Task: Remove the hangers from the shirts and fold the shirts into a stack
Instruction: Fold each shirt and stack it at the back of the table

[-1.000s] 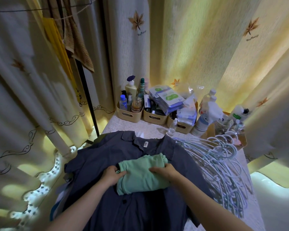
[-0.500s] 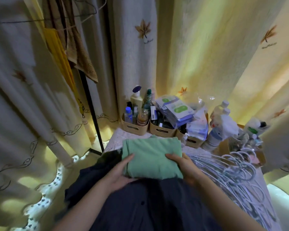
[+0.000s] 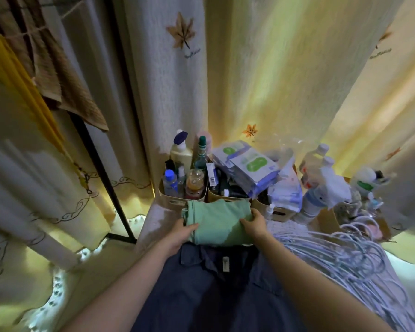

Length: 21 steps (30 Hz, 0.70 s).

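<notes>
— Where is the folded green shirt (image 3: 218, 222) sitting?

— It is lying at the far end of the counter (image 3: 153, 219), just in front of the beige bins (image 3: 175, 202) that are holding bottles and packets. Its near edge is meeting the collar of the dark blue shirt (image 3: 209, 291).

— And what are the hands doing?

— Both are grasping it. The left hand (image 3: 180, 234) is holding the left edge, with one digit lying across the top. The right hand (image 3: 255, 224) is clasping the far right corner, thumb resting on top and fingers curling over the edge.

— How is the blue shirt lying?

— It is spreading open over the near part of the counter, collar pointing away, with both forearms passing above it.

— Any hangers around?

— A heap of white hangers (image 3: 345, 257) is lying on the right, just beside the right forearm.
</notes>
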Each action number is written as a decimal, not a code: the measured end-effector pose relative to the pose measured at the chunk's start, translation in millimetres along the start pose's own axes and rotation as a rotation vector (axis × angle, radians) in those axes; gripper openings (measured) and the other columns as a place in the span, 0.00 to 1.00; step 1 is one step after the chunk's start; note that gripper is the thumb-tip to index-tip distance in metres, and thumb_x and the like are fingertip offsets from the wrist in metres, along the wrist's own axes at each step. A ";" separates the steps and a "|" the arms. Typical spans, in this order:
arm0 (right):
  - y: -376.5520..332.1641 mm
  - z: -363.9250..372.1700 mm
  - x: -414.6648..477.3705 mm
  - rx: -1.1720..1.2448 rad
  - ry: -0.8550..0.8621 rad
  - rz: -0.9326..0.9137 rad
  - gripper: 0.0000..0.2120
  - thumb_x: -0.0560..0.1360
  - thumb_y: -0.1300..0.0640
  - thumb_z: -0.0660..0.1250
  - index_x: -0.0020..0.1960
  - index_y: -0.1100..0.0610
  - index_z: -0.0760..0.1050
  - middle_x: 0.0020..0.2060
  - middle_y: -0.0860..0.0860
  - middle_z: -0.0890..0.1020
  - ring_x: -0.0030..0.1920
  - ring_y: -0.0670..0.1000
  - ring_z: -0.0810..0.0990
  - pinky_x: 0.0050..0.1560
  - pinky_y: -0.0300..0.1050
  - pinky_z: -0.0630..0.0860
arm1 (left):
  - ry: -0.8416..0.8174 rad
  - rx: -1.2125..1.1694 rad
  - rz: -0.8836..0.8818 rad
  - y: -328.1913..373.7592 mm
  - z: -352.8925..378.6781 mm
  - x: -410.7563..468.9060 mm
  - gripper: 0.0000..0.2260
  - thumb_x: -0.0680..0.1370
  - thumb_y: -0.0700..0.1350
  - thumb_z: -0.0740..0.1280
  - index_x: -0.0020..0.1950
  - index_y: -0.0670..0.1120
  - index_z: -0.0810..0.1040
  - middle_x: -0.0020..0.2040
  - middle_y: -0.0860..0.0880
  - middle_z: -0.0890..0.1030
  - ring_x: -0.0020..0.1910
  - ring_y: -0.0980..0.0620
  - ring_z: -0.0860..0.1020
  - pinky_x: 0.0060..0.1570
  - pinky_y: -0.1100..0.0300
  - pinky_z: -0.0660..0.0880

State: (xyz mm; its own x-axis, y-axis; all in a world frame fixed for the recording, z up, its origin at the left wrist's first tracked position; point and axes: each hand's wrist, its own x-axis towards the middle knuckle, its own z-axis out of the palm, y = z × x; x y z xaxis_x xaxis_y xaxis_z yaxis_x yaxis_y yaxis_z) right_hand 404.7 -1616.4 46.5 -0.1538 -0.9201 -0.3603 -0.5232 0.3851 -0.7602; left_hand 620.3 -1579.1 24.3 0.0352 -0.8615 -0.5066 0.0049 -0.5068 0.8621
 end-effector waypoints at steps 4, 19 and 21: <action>19.7 -5.9 -10.5 -0.120 -0.079 -0.102 0.23 0.76 0.68 0.62 0.70 0.65 0.65 0.66 0.61 0.72 0.66 0.59 0.72 0.67 0.50 0.66 | -0.018 0.361 0.066 -12.9 -1.7 -7.8 0.20 0.79 0.43 0.65 0.68 0.38 0.66 0.66 0.43 0.74 0.66 0.45 0.72 0.67 0.51 0.68; 47.9 -97.6 -91.2 -0.325 -0.275 -0.216 0.09 0.72 0.56 0.72 0.42 0.61 0.76 0.31 0.52 0.74 0.35 0.47 0.70 0.33 0.42 0.63 | -0.060 0.723 -0.033 16.3 -23.0 -103.1 0.23 0.65 0.51 0.79 0.55 0.45 0.78 0.51 0.51 0.82 0.51 0.53 0.80 0.50 0.62 0.77; 43.8 -108.0 -99.1 -0.376 -0.360 -0.253 0.16 0.72 0.55 0.72 0.33 0.58 0.68 0.28 0.50 0.66 0.35 0.48 0.65 0.35 0.44 0.60 | -0.220 0.703 0.002 34.3 -26.1 -121.1 0.14 0.70 0.55 0.74 0.52 0.51 0.81 0.48 0.55 0.83 0.47 0.58 0.81 0.43 0.68 0.76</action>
State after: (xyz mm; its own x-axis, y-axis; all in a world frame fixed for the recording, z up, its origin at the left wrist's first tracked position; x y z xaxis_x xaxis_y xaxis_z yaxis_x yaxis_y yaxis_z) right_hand 306.5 -1516.0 107.3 0.2753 -0.8727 -0.4031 -0.7784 0.0437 -0.6263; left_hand 642.4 -1491.3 115.6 -0.1669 -0.8118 -0.5595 -0.6393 -0.3429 0.6882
